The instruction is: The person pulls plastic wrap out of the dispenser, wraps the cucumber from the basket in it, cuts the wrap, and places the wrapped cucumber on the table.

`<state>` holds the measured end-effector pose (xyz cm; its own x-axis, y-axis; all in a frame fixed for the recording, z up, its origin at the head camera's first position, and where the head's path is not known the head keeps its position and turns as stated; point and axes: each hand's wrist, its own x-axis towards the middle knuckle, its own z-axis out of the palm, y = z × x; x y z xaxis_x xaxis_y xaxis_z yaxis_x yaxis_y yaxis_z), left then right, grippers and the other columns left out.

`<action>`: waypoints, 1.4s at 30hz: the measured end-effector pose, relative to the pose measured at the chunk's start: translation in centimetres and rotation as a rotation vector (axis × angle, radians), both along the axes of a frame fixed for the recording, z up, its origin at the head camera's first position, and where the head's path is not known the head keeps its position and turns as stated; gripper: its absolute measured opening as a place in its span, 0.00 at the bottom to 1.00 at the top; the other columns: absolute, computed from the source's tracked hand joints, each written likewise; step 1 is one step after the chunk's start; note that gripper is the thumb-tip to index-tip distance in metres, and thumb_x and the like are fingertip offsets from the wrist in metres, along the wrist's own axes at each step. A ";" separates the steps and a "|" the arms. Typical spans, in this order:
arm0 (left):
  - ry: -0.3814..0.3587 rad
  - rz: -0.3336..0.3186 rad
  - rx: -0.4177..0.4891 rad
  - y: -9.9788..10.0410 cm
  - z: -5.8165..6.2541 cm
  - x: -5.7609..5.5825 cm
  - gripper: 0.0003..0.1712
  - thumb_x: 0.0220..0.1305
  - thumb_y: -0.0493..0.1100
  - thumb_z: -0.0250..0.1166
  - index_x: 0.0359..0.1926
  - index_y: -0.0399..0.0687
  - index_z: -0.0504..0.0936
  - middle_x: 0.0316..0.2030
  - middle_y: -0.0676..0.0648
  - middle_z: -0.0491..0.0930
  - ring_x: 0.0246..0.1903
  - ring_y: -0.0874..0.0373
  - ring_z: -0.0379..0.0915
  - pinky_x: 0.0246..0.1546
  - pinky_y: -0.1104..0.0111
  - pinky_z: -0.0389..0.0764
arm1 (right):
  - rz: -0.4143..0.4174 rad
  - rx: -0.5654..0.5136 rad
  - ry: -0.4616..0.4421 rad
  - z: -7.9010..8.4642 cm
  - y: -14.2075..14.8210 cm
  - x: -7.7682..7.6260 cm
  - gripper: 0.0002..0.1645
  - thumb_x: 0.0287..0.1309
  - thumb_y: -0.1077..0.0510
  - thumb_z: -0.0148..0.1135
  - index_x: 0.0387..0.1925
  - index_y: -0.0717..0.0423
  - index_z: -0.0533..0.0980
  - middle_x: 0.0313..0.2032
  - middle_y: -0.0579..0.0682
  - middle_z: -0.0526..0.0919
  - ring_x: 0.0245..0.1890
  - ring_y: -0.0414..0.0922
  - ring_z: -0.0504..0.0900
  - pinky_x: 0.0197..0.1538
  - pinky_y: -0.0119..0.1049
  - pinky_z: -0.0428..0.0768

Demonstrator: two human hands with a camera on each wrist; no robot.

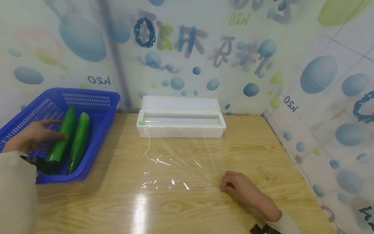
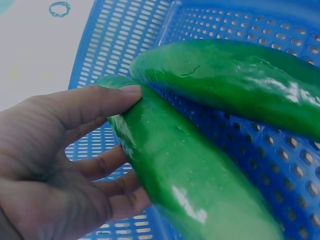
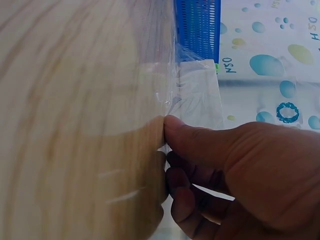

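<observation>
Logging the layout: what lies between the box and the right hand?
Clear film over the table, from box to right hand, in the head view.

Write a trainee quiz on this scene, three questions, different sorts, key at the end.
1. How many cucumbers lie in the blue basket where the left hand reaches in?
2. True or false: the lid of the white box stands open.
3. Fill in the blank: the fingers of the right hand pinch the clear ____.

Key: 1. Two. 2. True. 3. Film, which stretches from the box toward that hand.
</observation>
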<state>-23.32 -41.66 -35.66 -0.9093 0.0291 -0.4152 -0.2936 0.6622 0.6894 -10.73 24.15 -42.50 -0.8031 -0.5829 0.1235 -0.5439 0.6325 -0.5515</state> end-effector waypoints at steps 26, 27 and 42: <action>0.254 0.049 -0.068 1.7 2.3 -0.6 0.56 0.55 0.56 0.71 0.69 0.28 0.51 0.60 0.16 0.55 0.38 0.48 0.77 0.39 0.49 0.80 | 0.013 -0.018 -0.036 -0.3 0.2 -0.1 0.10 0.54 0.60 0.68 0.26 0.43 0.76 0.30 0.34 0.74 0.29 0.31 0.74 0.31 0.28 0.77; 0.266 0.044 -0.076 1.8 2.5 -0.6 0.56 0.54 0.57 0.71 0.69 0.28 0.51 0.59 0.16 0.56 0.39 0.45 0.77 0.38 0.49 0.80 | 0.013 -0.018 -0.037 -0.3 0.2 -0.1 0.10 0.54 0.60 0.68 0.26 0.43 0.76 0.30 0.35 0.74 0.29 0.31 0.74 0.31 0.28 0.77; 0.280 0.003 -0.104 4.2 5.2 -1.0 0.58 0.56 0.63 0.67 0.71 0.33 0.48 0.61 0.18 0.56 0.55 0.25 0.62 0.41 0.48 0.79 | 0.016 -0.021 -0.022 -0.3 0.3 -0.2 0.10 0.54 0.60 0.68 0.26 0.43 0.75 0.29 0.34 0.74 0.28 0.31 0.73 0.30 0.28 0.76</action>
<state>-24.31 -37.51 -30.51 -0.9889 -0.0037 -0.1487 -0.1038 0.7330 0.6723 -10.94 24.45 -42.79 -0.7963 -0.5932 0.1184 -0.5414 0.6116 -0.5768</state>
